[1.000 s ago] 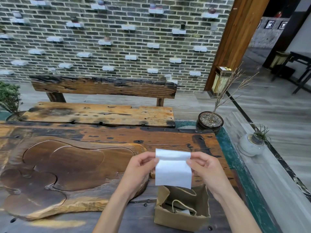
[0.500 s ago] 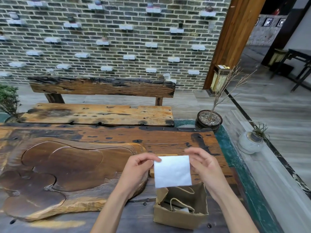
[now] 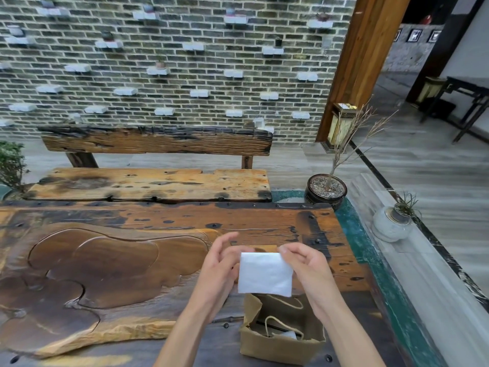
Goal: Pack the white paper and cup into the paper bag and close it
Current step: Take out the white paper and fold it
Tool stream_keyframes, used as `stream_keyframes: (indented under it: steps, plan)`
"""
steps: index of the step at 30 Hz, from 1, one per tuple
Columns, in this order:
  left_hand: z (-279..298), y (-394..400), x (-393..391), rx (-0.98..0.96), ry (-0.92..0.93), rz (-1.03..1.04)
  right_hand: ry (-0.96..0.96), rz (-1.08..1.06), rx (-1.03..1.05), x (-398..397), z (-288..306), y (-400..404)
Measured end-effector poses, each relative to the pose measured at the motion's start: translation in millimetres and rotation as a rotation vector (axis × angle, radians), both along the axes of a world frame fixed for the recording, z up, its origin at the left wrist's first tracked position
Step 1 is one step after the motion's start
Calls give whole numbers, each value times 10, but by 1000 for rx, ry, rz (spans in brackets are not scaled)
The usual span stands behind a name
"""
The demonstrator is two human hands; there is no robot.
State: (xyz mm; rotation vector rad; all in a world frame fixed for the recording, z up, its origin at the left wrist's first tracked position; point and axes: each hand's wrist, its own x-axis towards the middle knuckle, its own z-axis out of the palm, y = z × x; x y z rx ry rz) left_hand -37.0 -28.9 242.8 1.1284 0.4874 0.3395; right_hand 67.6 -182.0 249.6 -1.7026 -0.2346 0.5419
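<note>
I hold a folded white paper [image 3: 264, 274] upright just above the open brown paper bag [image 3: 280, 345]. My left hand [image 3: 219, 271] pinches its left edge and my right hand [image 3: 307, 268] pinches its top right corner. The bag stands on the wooden table [image 3: 158, 221] near its front edge, mouth open, with its rope handles folded inside. A small white shape [image 3: 288, 335] shows at the bottom of the bag; I cannot tell whether it is the cup.
A carved wooden tea tray [image 3: 105, 266] fills the table's left half. Behind the table stands a wooden bench [image 3: 153, 181]. A potted dry twig plant [image 3: 326, 190] and a round grey pot [image 3: 391, 226] sit to the right, beyond the table's green-edged side.
The paper has been folded smaller, from a taller sheet to a squarish piece, and both hands have lowered it closer to the bag's mouth.
</note>
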Motion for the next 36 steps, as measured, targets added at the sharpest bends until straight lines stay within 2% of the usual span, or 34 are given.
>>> stream_keyframes:
  steps: [5,9,13,20,23,29,36]
  plan:
    - [-136,-209,80,-67,47,-6,-25,-53,18,-58,-32,59]
    - [-229,-330,70,-26,124,-41,-42,-92,5,-101,-49,96]
    - [-256,-342,102,-16,124,-27,-50,-110,23,-89,-47,89]
    - [-189,-330,191,120,90,66,169,3,130,-109,-93,42]
    - [-185,-344,250,204,99,129,95,-65,112,-155,-109,114]
    - [-174,-372,287,291,51,254,-186,-195,48,-179,-83,194]
    - [-213,-280,288,357,41,259,-171,-206,51,-129,-138,76]
